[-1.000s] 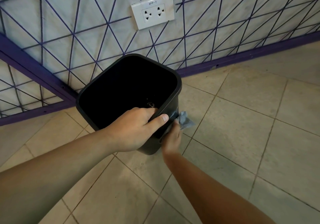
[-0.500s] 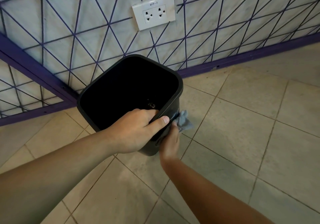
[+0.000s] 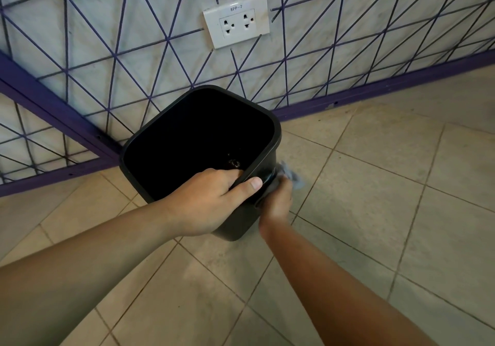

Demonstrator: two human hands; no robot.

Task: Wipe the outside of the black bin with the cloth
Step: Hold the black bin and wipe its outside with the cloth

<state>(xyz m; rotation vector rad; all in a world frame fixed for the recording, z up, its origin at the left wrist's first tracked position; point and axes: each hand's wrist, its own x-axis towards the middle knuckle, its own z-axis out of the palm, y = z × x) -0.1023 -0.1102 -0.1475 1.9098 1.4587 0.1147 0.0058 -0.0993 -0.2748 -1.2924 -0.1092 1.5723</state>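
Black bin (image 3: 235, 220) tilted on tiled floor (image 3: 361, 211) near wall. Left hand (image 3: 211, 201) grips near rim, fingers inside, thumb outside. Right hand (image 3: 277, 201) clenched on cloth (image 3: 290, 177), pressed to bin's right outer wall, just below rim; unwiped wall likely lies downward

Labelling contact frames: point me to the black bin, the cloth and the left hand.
black bin (image 3: 187, 96): head view, far rim.
cloth (image 3: 290, 175): head view, grey fold above the right hand.
left hand (image 3: 209, 201): head view, back of hand gripping the near rim.
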